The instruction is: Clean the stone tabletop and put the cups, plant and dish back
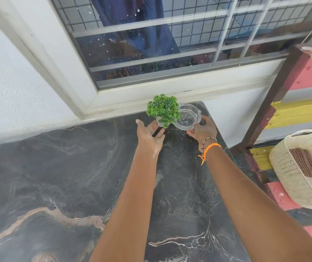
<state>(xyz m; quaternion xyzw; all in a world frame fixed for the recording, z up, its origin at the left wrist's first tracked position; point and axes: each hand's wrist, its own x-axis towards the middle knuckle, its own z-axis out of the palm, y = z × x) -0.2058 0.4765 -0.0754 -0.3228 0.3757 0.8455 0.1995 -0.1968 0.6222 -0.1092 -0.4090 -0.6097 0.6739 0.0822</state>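
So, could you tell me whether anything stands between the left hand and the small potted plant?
Nothing visible does. The left hand lies open just in front of the potted plant, fingertips at its pot. The glass dish sits to the plant's right, gripped by the right hand.

Two bare forearms reach forward from the bottom edge of the view, with no sleeves on either as far as the frame shows. The left hand (152,134) wears nothing: no ring, watch or band is visible on it or on its wrist, and a pale smudge sits just below the wrist. The right hand (204,130) carries two wrist pieces side by side: a thin beaded bracelet (207,140) of small dark and light beads, and next to it a bright orange thread band (211,147) whose knotted loose end hangs off the inner side of the wrist
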